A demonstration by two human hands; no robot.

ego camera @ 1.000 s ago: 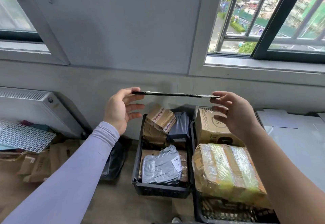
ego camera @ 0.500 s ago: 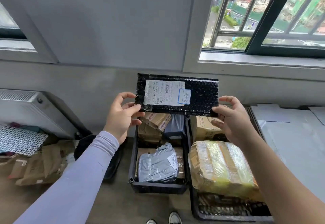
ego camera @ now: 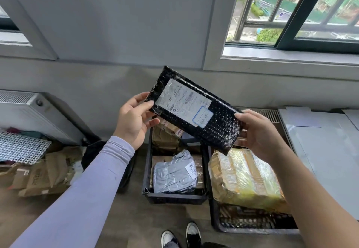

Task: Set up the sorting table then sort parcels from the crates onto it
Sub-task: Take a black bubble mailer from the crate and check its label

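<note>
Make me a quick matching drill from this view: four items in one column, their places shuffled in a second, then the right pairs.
Things
1. black bubble-wrap mailer with white label
2. grey plastic poly-bag parcel
3. large cardboard box wrapped in yellowish clear tape
4. white plastic mesh panel

Places
A. atop the right black crate
B. far left, below the white radiator
C. held up between left hand and right hand
D. inside the left black crate, near end

Pairs: 1-C, 2-D, 3-A, 4-B
</note>
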